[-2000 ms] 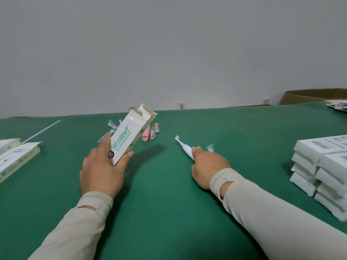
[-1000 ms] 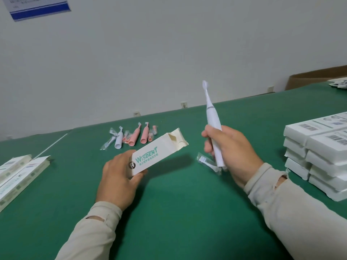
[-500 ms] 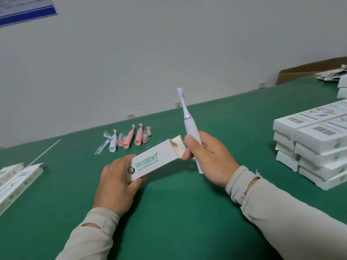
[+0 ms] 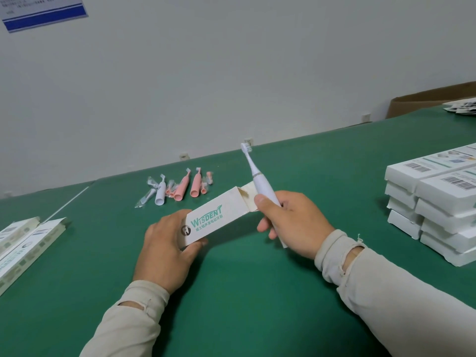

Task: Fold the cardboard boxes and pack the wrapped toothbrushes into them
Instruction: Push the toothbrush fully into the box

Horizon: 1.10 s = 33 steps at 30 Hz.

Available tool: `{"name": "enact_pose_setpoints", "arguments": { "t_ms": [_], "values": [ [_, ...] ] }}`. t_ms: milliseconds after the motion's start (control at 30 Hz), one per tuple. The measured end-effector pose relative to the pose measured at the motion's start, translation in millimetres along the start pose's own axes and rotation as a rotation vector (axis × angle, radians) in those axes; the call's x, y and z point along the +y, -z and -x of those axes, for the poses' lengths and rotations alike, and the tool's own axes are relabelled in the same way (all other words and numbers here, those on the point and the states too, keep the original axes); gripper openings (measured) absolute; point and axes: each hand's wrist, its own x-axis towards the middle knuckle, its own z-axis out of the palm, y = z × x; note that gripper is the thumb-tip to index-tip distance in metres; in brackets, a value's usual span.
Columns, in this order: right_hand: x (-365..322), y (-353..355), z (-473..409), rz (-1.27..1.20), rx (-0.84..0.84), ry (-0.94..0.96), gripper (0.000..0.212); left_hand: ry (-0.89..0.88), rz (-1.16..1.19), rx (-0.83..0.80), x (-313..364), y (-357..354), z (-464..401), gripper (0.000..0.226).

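Observation:
My left hand (image 4: pixel 164 251) grips the near end of a white cardboard box (image 4: pixel 219 217) with green lettering, held tilted above the green table (image 4: pixel 244 305). The box's far end is open, its flaps spread. My right hand (image 4: pixel 291 222) holds a white electric toothbrush (image 4: pixel 257 176) by the handle, brush head pointing up, right beside the open end of the box. The lower part of the handle is hidden in my fist.
Pink and white toothbrushes and wrapped brush heads (image 4: pixel 180 189) lie at the back of the table. Stacked closed white boxes (image 4: pixel 438 202) stand at the right. Flat unfolded boxes (image 4: pixel 23 243) lie at the left edge. A brown carton (image 4: pixel 425 101) sits far right.
My right hand picked the white toothbrush off the table, raised it upright and brought it left to the open end of the box. My left hand tipped the box lower.

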Motion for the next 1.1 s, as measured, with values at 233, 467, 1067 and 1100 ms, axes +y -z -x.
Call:
{"name": "enact_pose_setpoints", "arguments": {
  "t_ms": [233, 467, 1067, 1100],
  "values": [
    [-6, 14, -5, -0.225, 0.149, -0.022, 0.037, -0.011, -0.043, -0.015, -1, 0, 0, 0.052],
    [-18, 1, 5, -0.535, 0.046, 0.185, 0.051, -0.054, -0.051, -0.015, 5, 0, 0, 0.055],
    [0, -3, 2, -0.444, 0.027, 0.131, 0.041, -0.005, 0.042, -0.007, 4, -1, 1, 0.056],
    [0, -3, 2, -0.455, 0.029, 0.141, 0.036, -0.01, 0.039, -0.011, 4, -1, 1, 0.056]
  ]
}}
